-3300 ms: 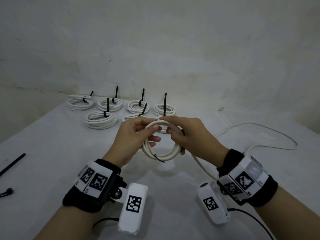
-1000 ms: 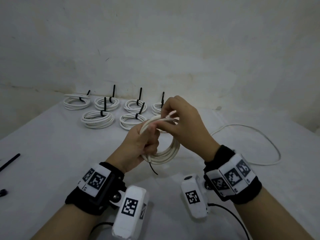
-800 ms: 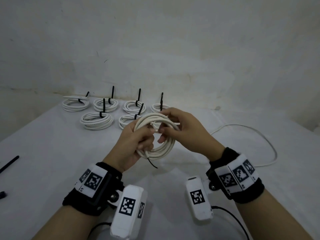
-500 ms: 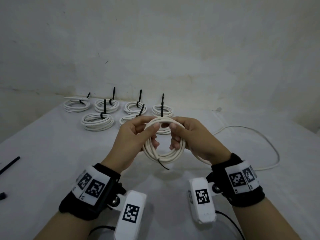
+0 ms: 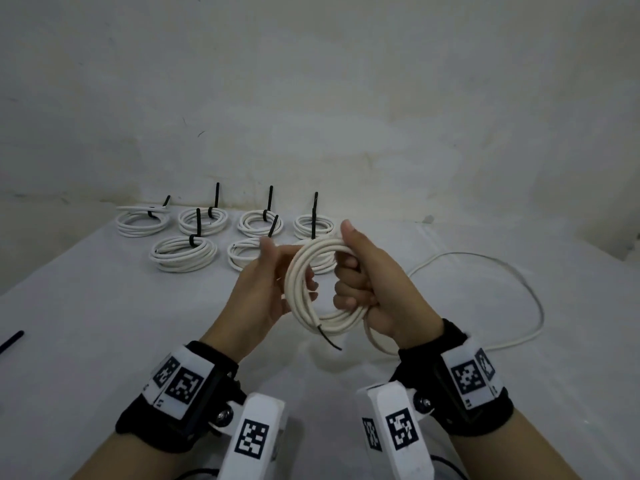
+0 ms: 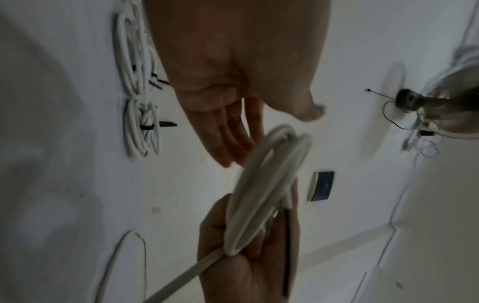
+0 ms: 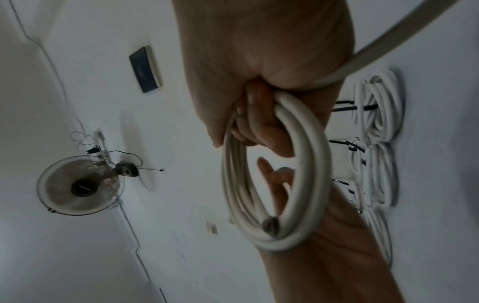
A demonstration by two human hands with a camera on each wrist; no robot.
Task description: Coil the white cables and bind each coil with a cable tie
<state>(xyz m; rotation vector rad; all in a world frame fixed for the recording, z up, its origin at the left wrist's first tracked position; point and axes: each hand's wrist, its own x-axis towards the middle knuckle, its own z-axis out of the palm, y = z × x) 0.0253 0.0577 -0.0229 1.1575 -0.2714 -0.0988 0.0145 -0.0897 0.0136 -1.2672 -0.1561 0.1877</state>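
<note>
1. We are holding a half-wound white cable coil [image 5: 313, 289] in the air above the white table [image 5: 86, 306], between both hands.
2. Our right hand [image 5: 377, 289] is gripping the coil's right side, fingers curled through the loops and thumb raised above them.
3. Our left hand [image 5: 263, 289] is sitting just left of the coil with its fingers straight and loose; the left wrist view shows the fingertips [image 6: 228, 153] beside the loops, not wrapped around them.
4. A dark cable end [image 5: 327, 339] is poking out below the coil's lower edge.
5. The uncoiled cable tail [image 5: 512, 282] is running from under our right hand and lying in a wide loop on the table to the right.
6. Finished coils [image 5: 183, 252] with black cable ties [image 5: 198, 226] standing up from them are lying in two rows at the table's far edge, near the wall [image 5: 311, 98].
7. A loose black cable tie [image 5: 12, 341] is lying at the table's left edge, well apart from our hands.
8. The right wrist view is showing a fan [image 7: 80, 185].
</note>
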